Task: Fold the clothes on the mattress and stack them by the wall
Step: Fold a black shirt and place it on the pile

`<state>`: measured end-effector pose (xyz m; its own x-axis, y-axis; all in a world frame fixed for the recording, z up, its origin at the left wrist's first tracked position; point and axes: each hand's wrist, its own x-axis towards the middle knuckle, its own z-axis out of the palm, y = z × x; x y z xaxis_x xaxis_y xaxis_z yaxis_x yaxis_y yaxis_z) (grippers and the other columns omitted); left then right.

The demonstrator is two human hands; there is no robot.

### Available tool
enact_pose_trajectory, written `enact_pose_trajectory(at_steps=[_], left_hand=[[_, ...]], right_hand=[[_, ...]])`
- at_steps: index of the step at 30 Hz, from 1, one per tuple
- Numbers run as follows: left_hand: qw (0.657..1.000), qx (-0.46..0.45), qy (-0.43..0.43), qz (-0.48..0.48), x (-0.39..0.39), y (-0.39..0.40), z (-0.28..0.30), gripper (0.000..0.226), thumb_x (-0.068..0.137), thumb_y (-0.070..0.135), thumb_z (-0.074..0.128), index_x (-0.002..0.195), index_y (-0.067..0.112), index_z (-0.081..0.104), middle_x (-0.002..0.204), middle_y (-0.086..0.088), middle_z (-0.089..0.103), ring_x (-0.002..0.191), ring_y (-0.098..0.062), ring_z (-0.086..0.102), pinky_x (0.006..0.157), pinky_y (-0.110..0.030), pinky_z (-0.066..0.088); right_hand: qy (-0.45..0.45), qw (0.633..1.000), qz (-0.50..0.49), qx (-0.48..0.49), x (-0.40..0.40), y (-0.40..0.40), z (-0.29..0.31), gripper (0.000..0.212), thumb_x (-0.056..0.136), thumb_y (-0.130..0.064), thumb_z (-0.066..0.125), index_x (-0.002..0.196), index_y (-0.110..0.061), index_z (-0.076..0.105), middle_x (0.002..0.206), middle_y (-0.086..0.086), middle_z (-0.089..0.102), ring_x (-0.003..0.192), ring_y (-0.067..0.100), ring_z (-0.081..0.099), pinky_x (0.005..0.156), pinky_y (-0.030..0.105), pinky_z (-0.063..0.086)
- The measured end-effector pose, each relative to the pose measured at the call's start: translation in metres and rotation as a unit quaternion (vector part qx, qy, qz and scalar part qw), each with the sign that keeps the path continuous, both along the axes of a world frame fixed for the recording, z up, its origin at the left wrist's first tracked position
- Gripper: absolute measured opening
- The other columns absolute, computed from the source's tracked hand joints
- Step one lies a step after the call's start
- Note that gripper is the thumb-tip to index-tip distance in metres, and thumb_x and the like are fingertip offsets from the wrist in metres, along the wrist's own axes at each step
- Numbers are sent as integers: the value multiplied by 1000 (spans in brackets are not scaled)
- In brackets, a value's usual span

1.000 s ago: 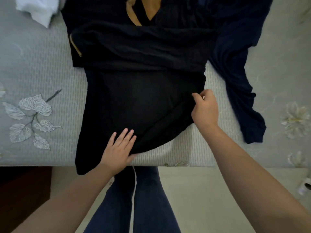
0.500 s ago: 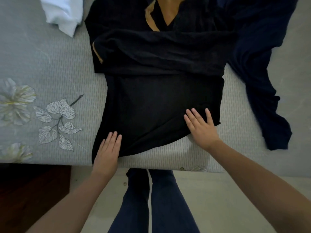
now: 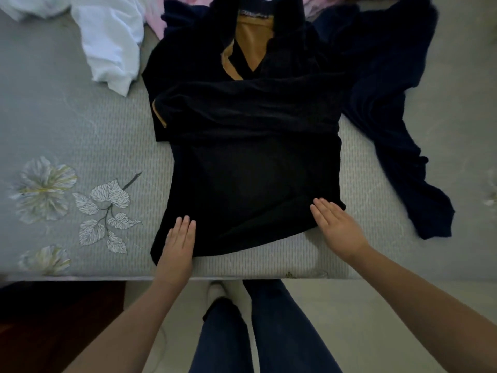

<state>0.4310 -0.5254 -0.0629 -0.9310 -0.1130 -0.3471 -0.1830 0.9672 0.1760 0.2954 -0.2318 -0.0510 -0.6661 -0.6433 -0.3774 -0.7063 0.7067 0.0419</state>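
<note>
We stand at the near edge of a grey mattress (image 3: 88, 135) printed with pale flowers and leaves, both hands laid flat on a black garment (image 3: 250, 168) spread across it. Our left hand (image 3: 178, 239) rests on the garment's near left corner, fingers straight and pressed together, gripping nothing. Our right hand (image 3: 336, 224) lies at the near right corner, fingers straight and close together, its fingertips on the dark cloth and its palm over the mattress just beside the hem; it too holds nothing.

The black garment lies lengthwise away from us, its hem toward the mattress edge. A sleeve or upper part is folded across its middle as a thick horizontal band, and a mustard-yellow lining (image 3: 250, 41) shows at the open neckline at the far end, with a thin strip of the same colour at the band's left end.

To the right, touching the black garment's upper side, a dark navy garment (image 3: 387, 103) trails loosely down toward the near right. At the far left a rumpled white garment (image 3: 110, 47) lies on the mattress, and a pink cloth (image 3: 157, 21) peeks out between it and the black one.

Below the mattress edge we see our legs in dark blue trousers (image 3: 255, 332) and a pale floor (image 3: 349, 305).
</note>
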Motion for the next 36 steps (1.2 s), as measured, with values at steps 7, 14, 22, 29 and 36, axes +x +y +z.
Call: enact_pose_trajectory(at_steps=[7,14,22,29,36], left_hand=[[998,11,-31,-60,71,5,12,78,61,-30,57,132,-11,31,137,-33,34,127,-52,32,106,-47,20],[985,-67,-22,-157,167,-7,53,83,61,-17,68,135,-10,29,141,-28,33,133,-40,23,107,-39,18],[982,-61,-103,-149,229,-17,65,70,89,-11,29,144,6,-12,154,-10,-14,141,-23,-15,113,-31,-9],[984,-53,-102,-136,224,-20,46,74,89,-9,36,144,7,-11,154,-8,-12,142,-22,-14,108,-28,-13],[972,-97,-143,-161,226,-17,43,70,91,-4,35,144,6,-9,155,-10,-9,142,-24,-9,114,-32,-4]], right_hand=[[121,990,-32,-62,78,8,31,50,36,24,74,84,12,69,82,24,70,72,36,70,56,47,54],[91,994,9,-57,192,19,51,11,48,0,58,54,0,67,44,8,55,38,24,54,41,18,44],[74,992,-83,-60,300,20,51,27,53,-5,36,51,-4,63,42,7,53,36,23,54,43,20,47],[-26,920,-375,-115,316,20,15,17,68,19,53,81,9,59,85,27,54,69,39,54,51,34,31],[74,850,-377,-360,328,24,35,33,57,31,47,73,9,66,78,24,63,69,35,63,62,28,46]])
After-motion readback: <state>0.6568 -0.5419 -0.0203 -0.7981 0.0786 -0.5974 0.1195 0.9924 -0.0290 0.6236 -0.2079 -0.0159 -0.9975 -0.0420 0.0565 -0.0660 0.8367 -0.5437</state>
